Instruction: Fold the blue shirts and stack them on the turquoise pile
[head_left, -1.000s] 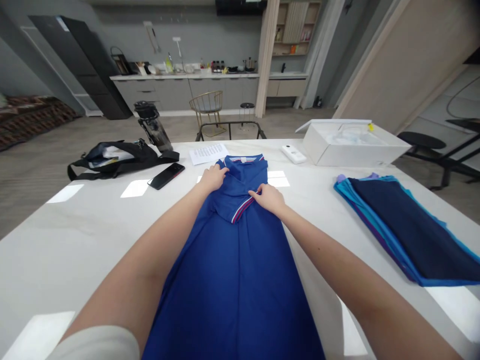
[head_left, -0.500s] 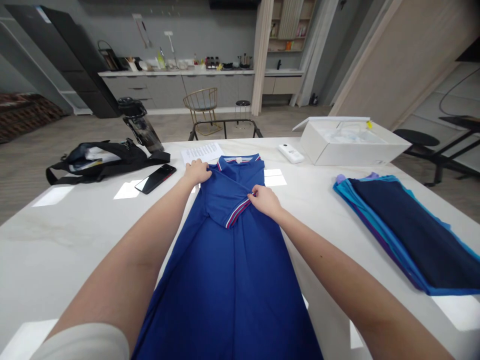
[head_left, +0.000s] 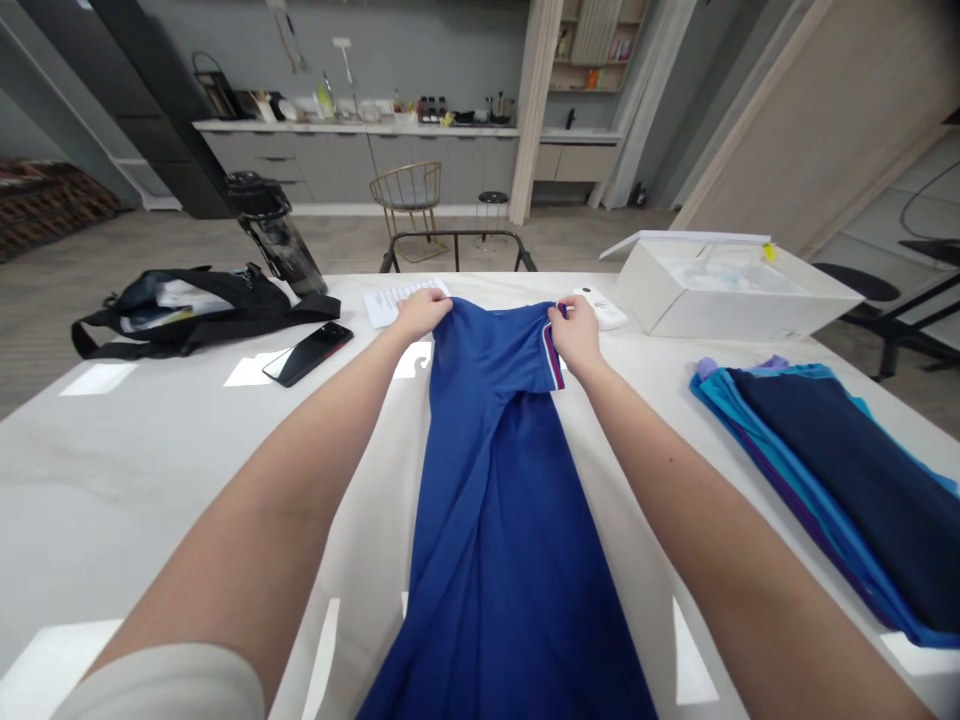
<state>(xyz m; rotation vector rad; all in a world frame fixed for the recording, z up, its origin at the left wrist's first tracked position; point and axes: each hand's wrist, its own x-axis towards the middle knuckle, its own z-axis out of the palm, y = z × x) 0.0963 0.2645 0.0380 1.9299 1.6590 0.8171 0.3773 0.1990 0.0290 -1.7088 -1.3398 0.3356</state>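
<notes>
A long blue garment (head_left: 517,480), with a short sleeve edged in red and white stripes, stretches down the middle of the white table (head_left: 360,530) toward me. My left hand (head_left: 425,312) pinches its far left corner. At the far right corner, my right hand (head_left: 576,332) grips the cloth beside the striped cuff (head_left: 553,357). Between both hands the top edge is pulled taut and looks slightly raised. The sleeve lies across the upper front, and the collar is hidden from view. Below, the cloth falls in lengthwise folds.
At left are a black phone (head_left: 309,354), a black bag (head_left: 195,305) and a dark bottle (head_left: 277,235). Behind my left hand lies a printed sheet (head_left: 386,305). A white device (head_left: 606,312), an open white box (head_left: 720,300) and stacked folded clothes (head_left: 840,480) are at right.
My right hand has moved right and away from me, drawing the sleeve across to the right. The collar went out of sight, and the garment's left side pulled inward.
</notes>
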